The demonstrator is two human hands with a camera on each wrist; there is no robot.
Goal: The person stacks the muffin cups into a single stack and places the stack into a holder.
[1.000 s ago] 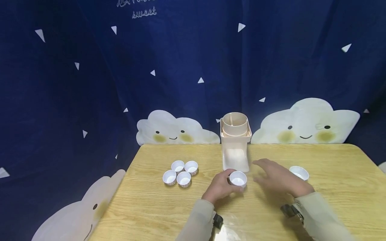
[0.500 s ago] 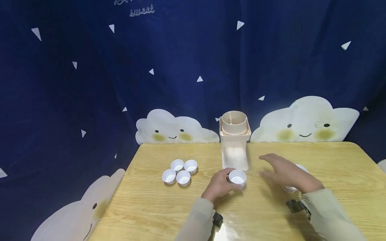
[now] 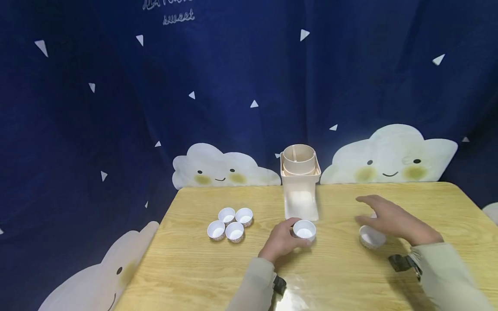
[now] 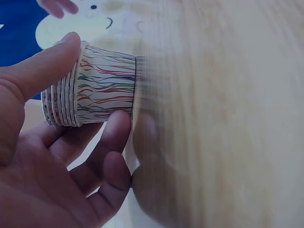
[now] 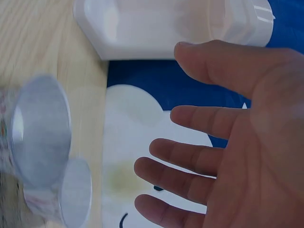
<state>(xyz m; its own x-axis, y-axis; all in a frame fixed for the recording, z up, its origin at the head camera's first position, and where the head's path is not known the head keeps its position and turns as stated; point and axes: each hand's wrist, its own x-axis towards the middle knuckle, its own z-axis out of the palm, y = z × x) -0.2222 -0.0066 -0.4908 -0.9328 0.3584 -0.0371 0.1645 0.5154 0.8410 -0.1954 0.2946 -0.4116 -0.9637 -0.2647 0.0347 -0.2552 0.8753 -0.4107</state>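
My left hand (image 3: 281, 242) grips a stack of nested paper baking cups (image 3: 304, 230), thumb at the rims and fingers curled round the side. In the left wrist view, the outermost cup of this stack (image 4: 107, 85) has wavy red, green and blue lines, and its base is at the wooden table. My right hand (image 3: 394, 220) hovers over the right side with spread fingers and holds nothing. Beneath it stands a white-lined paper cup (image 3: 371, 237); a second one behind is mostly hidden by the hand. Both cups (image 5: 42, 130) show in the right wrist view.
A cream plastic dispenser (image 3: 300, 181) with a round top and an open front tray stands at the table's back edge, just beyond the held stack. Several more paper cups (image 3: 234, 232) cluster to the left. A dark blue curtain (image 3: 233, 65) hangs behind the table (image 3: 186, 268).
My right hand has moved right, away from the stack and over the right-hand cups, uncovering the nearer one. The left hand keeps its hold on the stack in the same place.
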